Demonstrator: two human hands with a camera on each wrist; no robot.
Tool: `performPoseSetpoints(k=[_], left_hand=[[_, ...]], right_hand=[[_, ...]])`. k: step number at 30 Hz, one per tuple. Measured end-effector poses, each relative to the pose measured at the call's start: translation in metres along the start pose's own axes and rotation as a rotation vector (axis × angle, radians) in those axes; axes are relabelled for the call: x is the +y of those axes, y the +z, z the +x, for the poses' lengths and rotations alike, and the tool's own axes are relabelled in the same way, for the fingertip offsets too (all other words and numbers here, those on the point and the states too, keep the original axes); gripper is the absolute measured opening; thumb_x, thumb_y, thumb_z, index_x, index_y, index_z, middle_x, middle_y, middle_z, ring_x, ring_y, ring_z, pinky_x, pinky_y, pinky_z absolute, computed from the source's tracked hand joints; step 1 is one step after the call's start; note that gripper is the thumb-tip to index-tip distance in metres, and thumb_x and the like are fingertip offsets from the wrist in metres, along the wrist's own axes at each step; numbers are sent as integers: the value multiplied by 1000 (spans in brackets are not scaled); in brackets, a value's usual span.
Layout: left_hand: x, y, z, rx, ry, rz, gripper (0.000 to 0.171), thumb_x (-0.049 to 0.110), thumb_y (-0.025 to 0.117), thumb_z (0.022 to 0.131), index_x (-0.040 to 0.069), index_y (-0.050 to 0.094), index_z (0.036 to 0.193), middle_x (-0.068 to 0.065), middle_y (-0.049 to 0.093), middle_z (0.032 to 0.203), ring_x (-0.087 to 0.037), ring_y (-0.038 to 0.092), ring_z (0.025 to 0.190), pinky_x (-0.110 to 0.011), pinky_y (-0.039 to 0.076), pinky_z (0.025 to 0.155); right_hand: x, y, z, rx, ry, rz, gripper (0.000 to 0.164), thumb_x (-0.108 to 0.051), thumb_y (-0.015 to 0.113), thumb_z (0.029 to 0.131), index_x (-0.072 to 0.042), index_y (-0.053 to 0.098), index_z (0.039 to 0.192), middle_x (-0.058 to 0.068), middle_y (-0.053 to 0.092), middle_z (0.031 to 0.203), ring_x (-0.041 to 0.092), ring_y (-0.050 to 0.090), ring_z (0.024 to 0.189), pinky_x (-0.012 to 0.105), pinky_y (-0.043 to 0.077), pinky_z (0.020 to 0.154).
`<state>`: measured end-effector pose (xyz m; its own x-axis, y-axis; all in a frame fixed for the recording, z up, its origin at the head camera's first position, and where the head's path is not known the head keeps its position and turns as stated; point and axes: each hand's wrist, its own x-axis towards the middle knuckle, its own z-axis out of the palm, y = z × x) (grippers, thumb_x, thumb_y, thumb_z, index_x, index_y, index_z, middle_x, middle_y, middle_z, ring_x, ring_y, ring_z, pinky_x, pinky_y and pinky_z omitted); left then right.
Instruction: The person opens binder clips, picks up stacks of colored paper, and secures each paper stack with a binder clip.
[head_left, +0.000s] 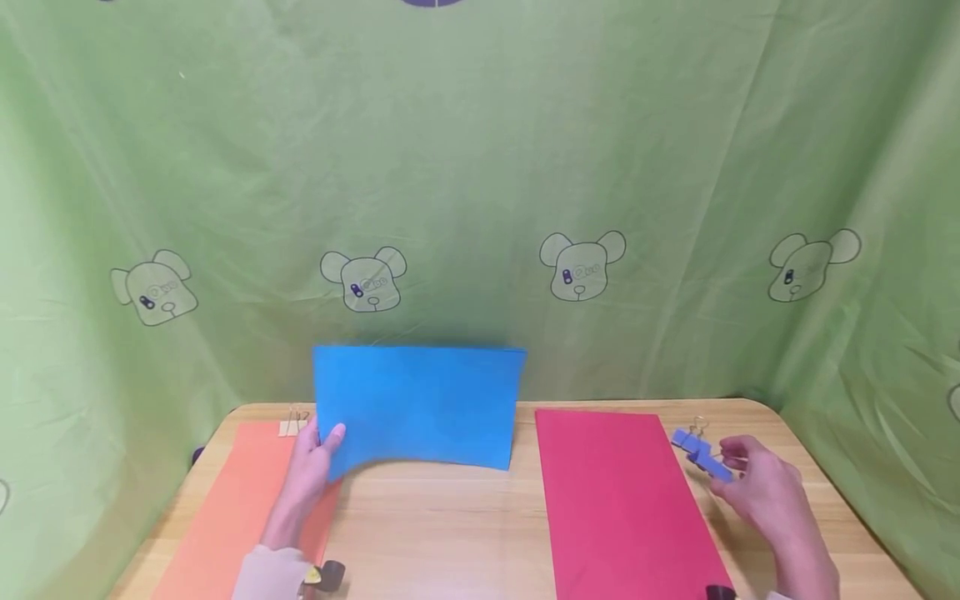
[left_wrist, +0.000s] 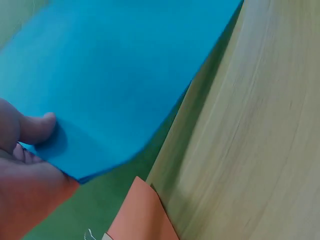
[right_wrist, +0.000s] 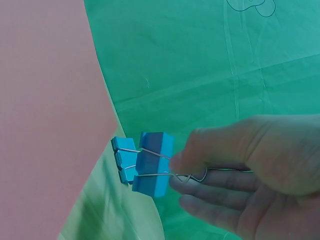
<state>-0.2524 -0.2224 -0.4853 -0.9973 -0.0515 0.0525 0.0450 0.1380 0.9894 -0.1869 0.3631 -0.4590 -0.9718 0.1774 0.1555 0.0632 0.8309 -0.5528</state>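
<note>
My left hand [head_left: 309, 458] pinches the left edge of blue paper sheets [head_left: 420, 404], which stand raised and slightly bent above the table. In the left wrist view the thumb [left_wrist: 37, 129] lies on the front of the blue paper [left_wrist: 110, 75], with the other fingers behind it. My right hand [head_left: 768, 483] holds a blue binder clip [right_wrist: 154, 165] by its wire handles, between thumb and fingers. A second blue binder clip [right_wrist: 125, 159] sits just beyond it, by the table's far right; whether the two touch I cannot tell.
Orange paper [head_left: 217, 508] lies at the left with a pale binder clip [head_left: 292, 427] on its far edge. Red paper [head_left: 622, 500] lies right of centre on the wooden table [head_left: 435, 533]. A green curtain [head_left: 480, 167] hangs behind and at both sides.
</note>
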Motion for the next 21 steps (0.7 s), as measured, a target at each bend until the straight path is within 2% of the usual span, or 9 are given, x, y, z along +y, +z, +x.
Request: performPoseSetpoints(k=[5, 9, 16, 21], left_hand=[[-6, -2, 2, -22, 11, 18, 28, 6, 46, 108, -9, 55, 130, -16, 68, 118, -10, 60, 105, -24, 49, 94], [-9, -3, 2, -37, 14, 14, 28, 4, 49, 107, -10, 56, 130, -15, 68, 114, -11, 60, 103, -23, 49, 93], [-9, -1, 2, 45, -22, -8, 26, 11, 51, 108, -11, 58, 120, -5, 68, 104, -8, 62, 95, -24, 50, 87], [-9, 3, 2, 77, -36, -132, 27, 12, 53, 107, -7, 58, 125, 4, 68, 101, -7, 67, 92, -26, 55, 85]], right_hand=[[0, 2, 0, 22, -14, 5, 60, -4, 82, 76, 14, 54, 126, 35, 65, 118, 56, 62, 103, 67, 46, 85], [1, 3, 0, 10, -9, 9, 60, -4, 81, 76, 14, 54, 126, 35, 65, 118, 56, 62, 105, 67, 45, 86], [3, 3, 1, 3, 0, 6, 59, -4, 81, 77, 14, 54, 126, 35, 66, 118, 55, 62, 105, 66, 45, 85], [3, 3, 1, 7, -9, 4, 58, -4, 81, 77, 14, 54, 126, 34, 66, 117, 55, 63, 105, 66, 46, 85]])
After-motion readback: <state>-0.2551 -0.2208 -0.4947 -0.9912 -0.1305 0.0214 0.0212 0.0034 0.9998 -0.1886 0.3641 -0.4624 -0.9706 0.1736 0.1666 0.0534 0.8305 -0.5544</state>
